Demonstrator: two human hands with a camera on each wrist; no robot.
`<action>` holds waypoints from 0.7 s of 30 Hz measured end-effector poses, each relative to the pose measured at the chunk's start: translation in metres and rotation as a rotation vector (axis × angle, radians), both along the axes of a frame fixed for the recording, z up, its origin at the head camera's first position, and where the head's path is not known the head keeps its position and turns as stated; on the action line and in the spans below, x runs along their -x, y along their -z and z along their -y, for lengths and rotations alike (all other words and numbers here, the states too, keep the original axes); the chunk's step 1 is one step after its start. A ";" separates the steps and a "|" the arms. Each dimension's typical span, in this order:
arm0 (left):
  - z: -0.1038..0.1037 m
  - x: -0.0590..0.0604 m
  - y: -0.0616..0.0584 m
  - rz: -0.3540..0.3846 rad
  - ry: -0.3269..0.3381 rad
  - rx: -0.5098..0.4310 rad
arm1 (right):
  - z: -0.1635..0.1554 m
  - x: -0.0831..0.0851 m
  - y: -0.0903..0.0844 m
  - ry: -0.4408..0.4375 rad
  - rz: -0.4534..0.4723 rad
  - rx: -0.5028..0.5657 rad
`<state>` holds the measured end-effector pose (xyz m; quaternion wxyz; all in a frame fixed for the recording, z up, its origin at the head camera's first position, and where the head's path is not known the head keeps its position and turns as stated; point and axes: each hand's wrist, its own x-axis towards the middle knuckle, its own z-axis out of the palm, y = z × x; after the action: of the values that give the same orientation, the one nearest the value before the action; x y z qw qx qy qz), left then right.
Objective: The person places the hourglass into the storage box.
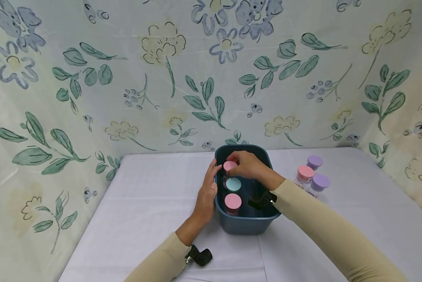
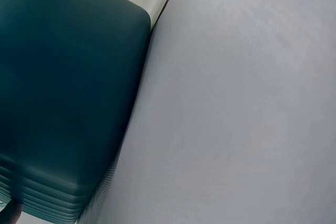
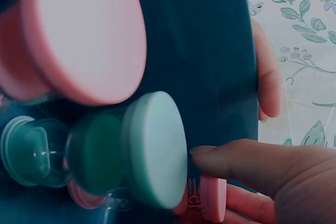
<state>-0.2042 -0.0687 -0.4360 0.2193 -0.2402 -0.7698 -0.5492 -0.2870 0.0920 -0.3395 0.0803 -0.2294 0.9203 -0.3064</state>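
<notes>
I'm looking down at the bench [image 1: 154, 203], and the blue tub [image 1: 247, 225] sits near its middle, toward the far edge. My right hand [image 1: 247, 164] is inside the tub at its far end, fingers curled round the pink-lidded jar [image 1: 229, 166], pinching it by the lid. My left hand [image 1: 207, 194] lies flat along the tub's left wall, fingers straight and pressed on the rim, steadying it.

Inside the tub I count three jars in a row along the left side: the pink one in my grip at the far end, a mint-lidded jar [image 1: 233, 184] in the middle, and another pink-lidded jar [image 1: 233, 202] nearest me. The right wrist view shows the mint lid [image 3: 155, 148] close up, with a clear body behind it.

How it should handle, as I judge it: small, light, rigid clear plastic or glass with a broad smooth lid. The lid rim gives the best purchase; the clear body looks slick, and neighbours are touching or nearly so, so there's little room for fingers lower down.

Off to the right of the tub, three more jars stand on the bench: two purple-lidded [image 1: 314, 161] [image 1: 320, 182] and one pink-lidded [image 1: 305, 173].
</notes>
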 end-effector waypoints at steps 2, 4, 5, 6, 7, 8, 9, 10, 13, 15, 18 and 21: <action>-0.001 -0.007 -0.010 0.013 0.003 0.000 | 0.001 0.001 0.001 -0.002 0.001 -0.006; -0.001 -0.013 -0.020 0.023 0.012 -0.005 | 0.001 0.002 0.002 0.003 0.004 -0.016; -0.002 -0.015 -0.023 0.025 0.015 -0.005 | 0.001 0.002 0.003 0.007 0.005 -0.021; -0.002 -0.016 -0.025 0.025 0.016 -0.004 | 0.001 0.002 0.003 0.007 0.004 -0.026; -0.001 -0.016 -0.024 0.023 0.016 -0.003 | 0.002 0.002 0.003 0.007 0.004 -0.030; -0.001 -0.014 -0.021 0.020 0.015 -0.002 | 0.002 0.001 0.004 0.009 0.003 -0.034; -0.001 -0.012 -0.017 0.016 0.012 -0.002 | 0.002 0.001 0.004 0.010 0.002 -0.038; -0.001 -0.009 -0.012 0.012 0.009 -0.001 | 0.002 0.000 0.004 0.011 0.000 -0.039; 0.000 -0.001 0.003 -0.004 -0.001 0.004 | 0.002 -0.001 0.005 0.011 -0.003 -0.040; 0.000 0.003 0.009 -0.013 -0.007 0.009 | 0.002 -0.001 0.005 0.011 -0.005 -0.041; 0.001 0.005 0.012 -0.024 0.000 0.003 | 0.002 -0.002 0.006 0.021 -0.006 -0.041; 0.002 0.005 0.013 -0.026 0.002 0.003 | 0.003 -0.002 0.007 0.026 -0.013 -0.043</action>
<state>-0.2091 -0.0706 -0.4487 0.2282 -0.2485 -0.7674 -0.5452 -0.2853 0.0891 -0.3463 0.0754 -0.2175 0.9301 -0.2861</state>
